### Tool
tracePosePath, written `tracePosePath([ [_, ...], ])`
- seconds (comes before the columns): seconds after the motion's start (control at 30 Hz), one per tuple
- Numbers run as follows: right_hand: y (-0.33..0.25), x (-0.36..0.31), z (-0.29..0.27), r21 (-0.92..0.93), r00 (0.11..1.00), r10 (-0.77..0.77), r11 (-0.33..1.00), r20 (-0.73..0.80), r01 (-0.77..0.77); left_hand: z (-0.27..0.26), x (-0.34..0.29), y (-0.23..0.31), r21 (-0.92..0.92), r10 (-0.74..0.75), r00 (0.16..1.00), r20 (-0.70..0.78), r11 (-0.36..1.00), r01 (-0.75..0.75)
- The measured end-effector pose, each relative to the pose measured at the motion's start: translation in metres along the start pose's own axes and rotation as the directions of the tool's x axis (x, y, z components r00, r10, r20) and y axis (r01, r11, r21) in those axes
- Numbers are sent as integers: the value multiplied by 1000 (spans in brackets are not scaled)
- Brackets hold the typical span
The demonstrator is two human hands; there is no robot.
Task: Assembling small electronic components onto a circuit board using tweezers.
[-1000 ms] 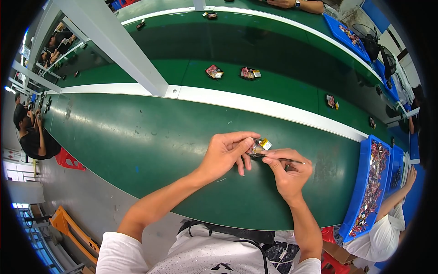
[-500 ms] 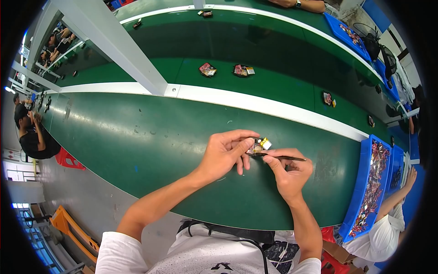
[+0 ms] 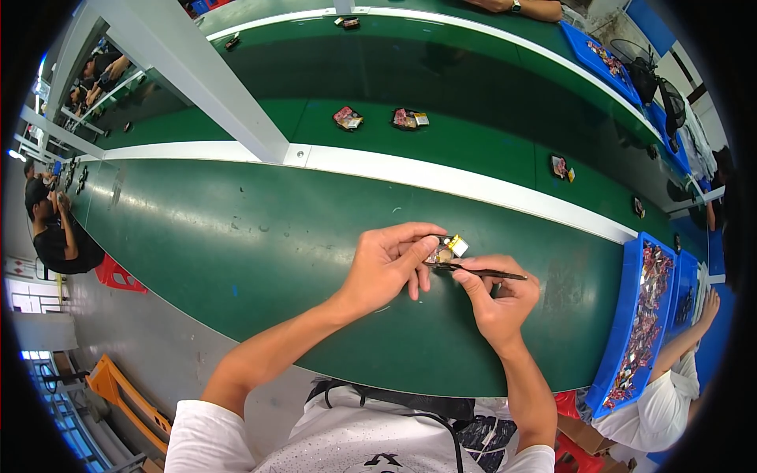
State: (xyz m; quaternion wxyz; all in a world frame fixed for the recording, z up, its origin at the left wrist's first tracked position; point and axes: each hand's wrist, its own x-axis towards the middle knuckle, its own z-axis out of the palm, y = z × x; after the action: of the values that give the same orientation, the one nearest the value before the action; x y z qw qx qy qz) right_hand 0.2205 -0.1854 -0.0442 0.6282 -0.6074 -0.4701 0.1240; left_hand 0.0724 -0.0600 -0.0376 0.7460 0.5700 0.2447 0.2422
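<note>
My left hand [image 3: 386, 264] pinches a small electronic part [image 3: 447, 249] with a silver block and yellow tape, just above the green bench [image 3: 236, 236]. Thumb and fingers close around it from the left. My right hand [image 3: 497, 299] grips a thin dark tool [image 3: 485, 273], like tweezers, lying nearly level. The tool's left tip touches the underside of the part. Both hands meet above the near edge of the bench.
A white strip [image 3: 441, 177] divides the bench from a green conveyor belt carrying several small parts [image 3: 347, 118] [image 3: 408, 118] [image 3: 561, 167]. A blue bin [image 3: 643, 315] full of parts stands at the right, beside a seated person [image 3: 670, 394]. A white post [image 3: 213, 87] rises at the left.
The small parts on the far belt have drifted to the left. My hands and the held part have stayed almost still.
</note>
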Motion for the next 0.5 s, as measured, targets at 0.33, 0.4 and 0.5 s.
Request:
tracePosePath([
  [0.33,-1,3,-4,-71,984,-168,983,52,172,4,5,-2,-9,-59,997,43,998,59],
  [0.4,0,2,-5,-64,983,-178,981,49,181,8,6,-5,7,-68,997,31,998,68],
  [0.5,5,3,-7,-78,965,-255,963,60,260,14,6,-10,47,-56,998,-2,997,56],
])
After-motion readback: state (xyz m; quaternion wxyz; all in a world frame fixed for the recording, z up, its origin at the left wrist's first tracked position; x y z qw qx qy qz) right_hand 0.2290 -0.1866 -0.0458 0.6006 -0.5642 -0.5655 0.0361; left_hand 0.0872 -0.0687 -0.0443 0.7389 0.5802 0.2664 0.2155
